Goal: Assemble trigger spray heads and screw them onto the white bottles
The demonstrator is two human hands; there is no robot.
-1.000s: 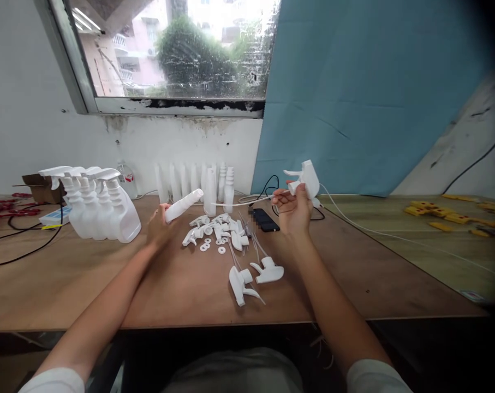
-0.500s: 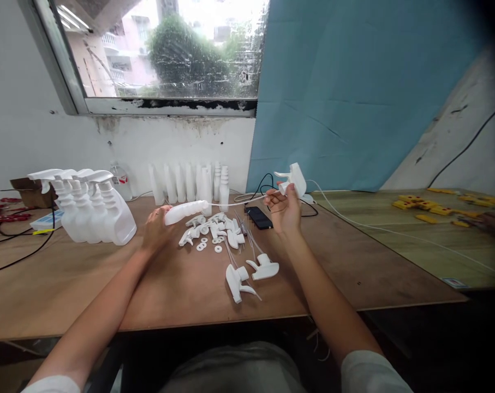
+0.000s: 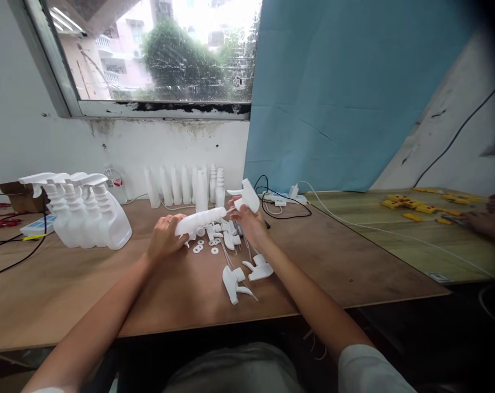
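Note:
My left hand (image 3: 165, 236) is closed around a white spray bottle (image 3: 200, 220), tipped on its side with its neck pointing right. A white trigger sprayer head (image 3: 248, 197) sits in the fingers of my right hand (image 3: 250, 224), close to the bottle's mouth. Most of its dip tube is out of sight, apparently inside the bottle. Below, a pile of loose sprayer heads (image 3: 230, 240) lies on the brown table, with white ring washers (image 3: 215, 251) beside it. Two more sprayer heads, one a trigger sprayer (image 3: 232, 285), the other a trigger sprayer (image 3: 261, 268), rest nearer me.
At left stand several bottles with sprayers fitted (image 3: 90, 213). A row of open white bottles (image 3: 176, 185) lines the wall. Behind my right hand are a power strip (image 3: 286, 197) and cables. On the right table, yellow parts (image 3: 415, 204) lie near another person's hand (image 3: 488, 224).
My right hand has moved left and down with the sprayer head, up to the bottle's mouth. The tube that stretched between them is now mostly hidden. My left hand shifted slightly right.

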